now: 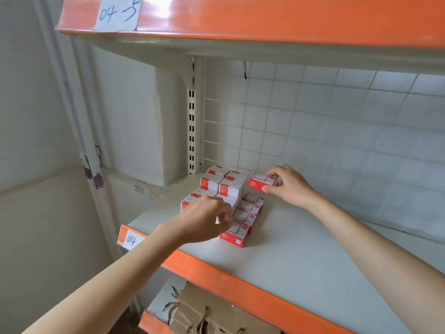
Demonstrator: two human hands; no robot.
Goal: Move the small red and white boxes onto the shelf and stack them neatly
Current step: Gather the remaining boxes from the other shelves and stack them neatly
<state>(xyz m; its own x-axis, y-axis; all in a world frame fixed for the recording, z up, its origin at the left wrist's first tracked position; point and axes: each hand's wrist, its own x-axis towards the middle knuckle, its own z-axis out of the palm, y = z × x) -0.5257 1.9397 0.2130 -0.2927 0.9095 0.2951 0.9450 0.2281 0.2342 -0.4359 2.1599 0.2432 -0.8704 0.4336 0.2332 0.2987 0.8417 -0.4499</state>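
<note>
Several small red and white boxes stand stacked in rows at the back left of the white shelf (301,256); the stack (224,185) is two layers high at the rear. A single-layer row of boxes (245,214) runs toward the front beside it. My right hand (289,185) pinches one small box (261,181) between thumb and fingers, held above the far end of that row. My left hand (207,218) hovers with curled fingers at the near boxes, covering part of them; whether it grips one is hidden.
The shelf has an orange front edge (216,278) with a paper label. Another orange-edged shelf (265,20) hangs overhead. A slotted upright (192,116) and wire grid stand behind the stack. Brown paper bags (204,312) lie on the shelf below.
</note>
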